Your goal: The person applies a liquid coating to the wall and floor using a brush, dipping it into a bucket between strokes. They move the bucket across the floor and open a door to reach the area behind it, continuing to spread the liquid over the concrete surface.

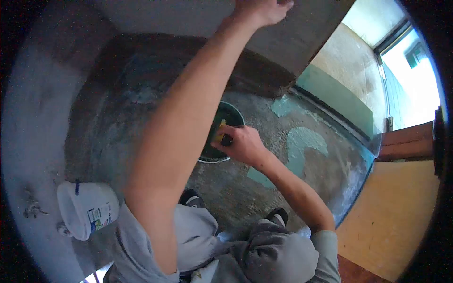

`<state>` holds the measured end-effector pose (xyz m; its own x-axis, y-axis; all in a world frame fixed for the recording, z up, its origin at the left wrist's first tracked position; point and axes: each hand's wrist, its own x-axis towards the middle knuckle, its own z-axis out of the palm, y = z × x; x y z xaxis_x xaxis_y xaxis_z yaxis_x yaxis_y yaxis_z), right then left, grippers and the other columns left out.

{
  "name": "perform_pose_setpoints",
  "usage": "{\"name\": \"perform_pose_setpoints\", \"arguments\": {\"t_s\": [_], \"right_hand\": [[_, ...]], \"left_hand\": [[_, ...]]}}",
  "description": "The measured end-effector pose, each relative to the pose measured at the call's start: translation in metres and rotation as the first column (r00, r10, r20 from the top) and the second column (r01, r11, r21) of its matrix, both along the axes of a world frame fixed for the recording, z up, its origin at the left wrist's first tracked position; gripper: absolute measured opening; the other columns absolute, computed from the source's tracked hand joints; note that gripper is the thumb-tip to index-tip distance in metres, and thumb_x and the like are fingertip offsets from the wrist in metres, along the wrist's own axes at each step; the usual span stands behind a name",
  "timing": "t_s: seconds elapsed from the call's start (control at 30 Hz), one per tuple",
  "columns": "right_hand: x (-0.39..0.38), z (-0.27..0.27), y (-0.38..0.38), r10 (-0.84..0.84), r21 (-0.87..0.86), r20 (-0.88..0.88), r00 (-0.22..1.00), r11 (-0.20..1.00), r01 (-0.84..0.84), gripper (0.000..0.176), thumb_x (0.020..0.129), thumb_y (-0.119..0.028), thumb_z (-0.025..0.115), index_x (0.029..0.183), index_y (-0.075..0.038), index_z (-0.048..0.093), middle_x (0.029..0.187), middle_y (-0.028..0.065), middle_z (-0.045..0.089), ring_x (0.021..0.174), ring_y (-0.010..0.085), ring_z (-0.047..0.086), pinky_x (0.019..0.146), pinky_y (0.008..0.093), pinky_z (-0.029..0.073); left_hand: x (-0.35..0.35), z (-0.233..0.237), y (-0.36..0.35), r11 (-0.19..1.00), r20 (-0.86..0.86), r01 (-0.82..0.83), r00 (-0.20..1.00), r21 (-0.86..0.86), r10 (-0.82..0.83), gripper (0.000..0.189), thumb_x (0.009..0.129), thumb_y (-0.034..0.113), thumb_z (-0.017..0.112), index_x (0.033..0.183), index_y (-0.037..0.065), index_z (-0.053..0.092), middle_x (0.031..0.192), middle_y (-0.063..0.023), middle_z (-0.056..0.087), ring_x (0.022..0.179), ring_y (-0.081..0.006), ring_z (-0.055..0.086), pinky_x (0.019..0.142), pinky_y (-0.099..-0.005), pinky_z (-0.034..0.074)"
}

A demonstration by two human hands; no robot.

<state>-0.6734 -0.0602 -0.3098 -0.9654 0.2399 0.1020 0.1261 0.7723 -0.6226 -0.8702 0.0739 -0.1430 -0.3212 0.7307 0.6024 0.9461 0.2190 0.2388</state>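
My right hand (243, 144) is over a round bucket (238, 113) on the floor. Its fingers are closed around a small yellow-and-black object (225, 138), whose kind I cannot make out. Inside, the bucket looks dark green, and my left forearm covers its left side. My left arm stretches up and forward across the view. At the top edge, near the wall, is my left hand (262, 12); the frame cuts off most of its fingers, so their grip is hidden.
A white plastic bucket (87, 207) leans at the left near a wall tap (34, 207). Light green patches (304, 141) mark the rough floor. A wooden board (387, 212) is at the right, below a bright window (410, 80). My shoes (278, 217) are close to the bucket.
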Motion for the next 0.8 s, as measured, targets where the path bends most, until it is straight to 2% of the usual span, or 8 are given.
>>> {"name": "perform_pose_setpoints", "arguments": {"t_s": [0.1, 0.2, 0.27, 0.33, 0.43, 0.53, 0.63, 0.8], "right_hand": [[-0.002, 0.004, 0.007, -0.084, -0.126, 0.022, 0.996, 0.988, 0.086, 0.026, 0.084, -0.03, 0.073, 0.097, -0.008, 0.068, 0.081, 0.0114, 0.071, 0.072, 0.0287, 0.07, 0.067, 0.0373, 0.055], [0.007, 0.019, 0.015, -0.357, -0.375, -0.192, 0.914, 0.888, 0.267, 0.041, 0.085, -0.044, 0.071, 0.084, -0.003, 0.066, 0.068, 0.0116, 0.067, 0.059, 0.0229, 0.066, 0.054, 0.0363, 0.052], [0.019, 0.037, 0.024, -0.536, -0.644, 0.0, 0.844, 0.646, 0.41, 0.044, 0.087, -0.046, 0.07, 0.082, -0.003, 0.064, 0.064, 0.0087, 0.063, 0.052, 0.0174, 0.06, 0.047, 0.0318, 0.046], [0.032, 0.038, 0.032, -0.631, -0.798, 0.132, 0.765, 0.39, 0.46, 0.045, 0.088, -0.047, 0.069, 0.082, -0.003, 0.061, 0.061, 0.0065, 0.06, 0.046, 0.014, 0.054, 0.041, 0.0288, 0.041], [0.048, 0.008, 0.038, -0.723, -0.914, 0.204, 0.66, 0.1, 0.392, 0.047, 0.09, -0.052, 0.065, 0.087, -0.007, 0.052, 0.057, 0.0051, 0.054, 0.041, 0.0131, 0.049, 0.036, 0.0283, 0.035], [0.064, 0.0, 0.044, -0.727, -0.906, 0.321, 0.607, -0.049, 0.42, 0.047, 0.09, -0.052, 0.065, 0.088, -0.008, 0.049, 0.054, 0.0052, 0.052, 0.04, 0.013, 0.049, 0.035, 0.0283, 0.034], [0.073, 0.012, 0.048, -0.744, -0.87, 0.182, 0.643, 0.183, 0.457, 0.046, 0.091, -0.051, 0.065, 0.088, -0.006, 0.052, 0.053, 0.0052, 0.052, 0.039, 0.013, 0.047, 0.035, 0.0282, 0.034], [0.079, 0.03, 0.058, -0.725, -0.759, 0.179, 0.665, 0.329, 0.563, 0.042, 0.092, -0.044, 0.066, 0.081, -0.004, 0.059, 0.053, 0.0057, 0.055, 0.039, 0.0129, 0.049, 0.036, 0.0277, 0.035]], "left_hand": [[-0.004, -0.005, -0.005, 0.997, -0.004, 0.038, 0.999, 0.061, -0.038, 0.092, 0.095, 0.048, 0.054, 0.152, -0.005, 0.004, 0.159, -0.0277, -0.001, 0.146, -0.0463, -0.003, 0.12, -0.0511, 0.002], [0.006, 0.01, -0.023, 0.996, 0.162, 0.059, 0.986, -0.071, -0.047, 0.092, 0.094, 0.045, 0.056, 0.152, -0.003, 0.003, 0.158, -0.0295, -0.002, 0.145, -0.0494, -0.003, 0.119, -0.0569, 0.009], [0.009, 0.013, -0.029, 0.994, 0.244, 0.113, 0.964, -0.005, -0.109, 0.092, 0.094, 0.044, 0.057, 0.152, -0.002, 0.002, 0.157, -0.0303, -0.004, 0.145, -0.0503, -0.003, 0.117, -0.0593, 0.012], [0.003, 0.01, -0.023, 0.996, 0.174, 0.091, 0.981, -0.004, -0.089, 0.092, 0.094, 0.042, 0.058, 0.153, -0.001, 0.002, 0.157, -0.0307, -0.005, 0.145, -0.05, -0.003, 0.117, -0.0599, 0.013], [0.003, 0.001, -0.019, 0.995, 0.095, 0.086, 0.991, 0.058, -0.091, 0.092, 0.093, 0.04, 0.06, 0.153, 0.0, 0.003, 0.157, -0.0304, -0.005, 0.145, -0.0495, -0.003, 0.117, -0.0589, 0.012], [0.001, -0.005, -0.008, 0.997, 0.063, 0.065, 0.996, 0.029, -0.067, 0.093, 0.093, 0.039, 0.061, 0.152, -0.002, 0.004, 0.158, -0.0295, -0.003, 0.145, -0.0491, -0.003, 0.118, -0.0564, 0.01], [-0.006, -0.012, 0.003, 0.998, -0.016, 0.047, 0.999, 0.04, -0.046, 0.095, 0.091, 0.039, 0.063, 0.151, -0.004, 0.004, 0.158, -0.0283, -0.001, 0.145, -0.0492, -0.003, 0.119, -0.0543, 0.009], [-0.006, -0.011, 0.003, 0.998, -0.076, 0.027, 0.997, 0.053, -0.023, 0.097, 0.09, 0.038, 0.065, 0.151, -0.006, 0.004, 0.157, -0.0311, -0.001, 0.145, -0.0505, -0.001, 0.119, -0.0544, 0.008]]}}
